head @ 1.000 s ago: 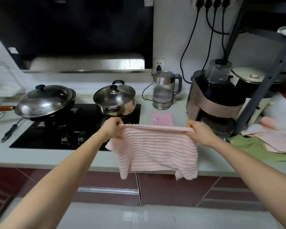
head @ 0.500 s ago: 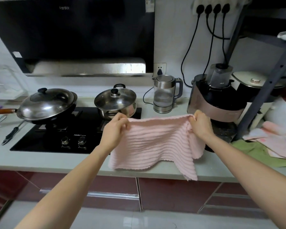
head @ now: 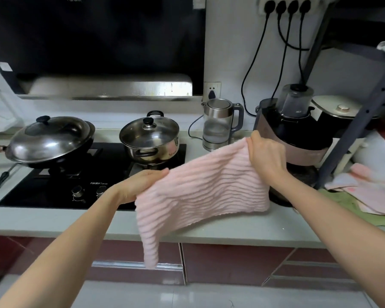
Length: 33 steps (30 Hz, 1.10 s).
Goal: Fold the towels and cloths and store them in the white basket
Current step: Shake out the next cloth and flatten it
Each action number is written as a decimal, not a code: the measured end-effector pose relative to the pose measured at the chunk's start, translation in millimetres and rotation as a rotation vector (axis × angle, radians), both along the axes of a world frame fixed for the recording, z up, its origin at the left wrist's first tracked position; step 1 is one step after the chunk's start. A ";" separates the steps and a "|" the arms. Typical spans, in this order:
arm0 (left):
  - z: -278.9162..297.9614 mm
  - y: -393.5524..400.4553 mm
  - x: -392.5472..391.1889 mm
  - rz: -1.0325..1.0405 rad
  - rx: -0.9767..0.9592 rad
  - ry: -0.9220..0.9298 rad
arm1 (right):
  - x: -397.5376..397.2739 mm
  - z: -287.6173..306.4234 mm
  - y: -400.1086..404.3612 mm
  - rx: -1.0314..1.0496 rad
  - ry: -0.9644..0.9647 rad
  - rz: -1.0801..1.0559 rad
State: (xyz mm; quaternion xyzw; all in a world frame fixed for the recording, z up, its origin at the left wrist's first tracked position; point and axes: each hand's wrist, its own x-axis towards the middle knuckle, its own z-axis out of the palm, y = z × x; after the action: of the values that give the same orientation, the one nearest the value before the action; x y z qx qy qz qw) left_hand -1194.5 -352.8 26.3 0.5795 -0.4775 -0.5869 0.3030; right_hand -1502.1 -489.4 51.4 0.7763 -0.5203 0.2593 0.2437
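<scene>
Since a second ago, both hands have tilted the pink towel (head: 200,192): the right hand (head: 266,157) has risen toward 1 o'clock and the left hand (head: 140,185) has dropped toward 9 o'clock. One corner of the towel hangs past the desk (head: 53,221) front edge at 6 o'clock. Behind it stand a lidded pot (head: 150,137) on the black hob (head: 53,187), a lidded wok (head: 50,141) at 10 o'clock, a kettle (head: 220,124) at 12 and a blender (head: 296,130) right behind the right hand. More cloths (head: 365,192) lie heaped at 3 o'clock. Right fingers (head: 255,138) pinch the upper corner, wrist bent; the left fingers (head: 156,173), nearly flat, hold the opposite edge.
</scene>
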 end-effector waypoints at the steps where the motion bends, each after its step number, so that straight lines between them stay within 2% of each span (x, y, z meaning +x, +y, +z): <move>1: -1.6 -2.3 2.3 -0.009 0.041 -0.015 | 1.7 -2.3 -3.6 0.045 0.020 0.023; 4: -14.4 -12.0 4.6 -0.003 0.079 -0.308 | 10.4 -12.1 -16.6 0.345 0.059 0.086; 7: -32.1 -32.3 9.2 0.184 0.062 -0.499 | 17.1 -23.2 -27.3 0.514 0.116 0.106; 11: -51.6 -57.0 5.7 0.316 0.052 -0.427 | 28.4 -40.2 -48.7 0.580 0.060 0.023; 14: -72.4 -69.3 8.5 0.353 0.056 -0.527 | 46.6 -53.4 -77.5 0.514 0.071 0.006; 17: -88.3 -73.1 11.9 0.486 0.089 -0.528 | 79.5 -69.3 -108.6 0.493 0.070 0.171; 22: -103.5 -67.1 14.9 0.585 0.166 -0.517 | 126.5 -110.5 -125.1 0.776 0.180 0.548; 24: -106.4 -63.7 15.4 0.546 0.174 -0.580 | 129.1 -127.4 -112.9 0.868 0.119 0.567; 28: -105.4 -54.2 12.0 0.408 0.168 -0.747 | 123.9 -145.6 -62.5 0.946 -0.127 0.600; 30: -104.1 -49.8 10.1 0.388 0.168 -0.692 | 118.7 -149.2 -30.3 1.034 -0.242 0.634; 33: -97.8 -44.7 0.1 0.511 0.189 -0.212 | 115.4 -149.7 19.8 1.170 -0.445 0.665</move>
State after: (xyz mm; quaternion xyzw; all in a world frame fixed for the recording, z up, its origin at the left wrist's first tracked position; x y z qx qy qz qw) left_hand -1194.4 -397.6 -71.5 0.7647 -0.2883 -0.4697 0.3340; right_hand -1386.7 -469.6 -98.3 0.8261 -0.3471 0.1506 -0.4176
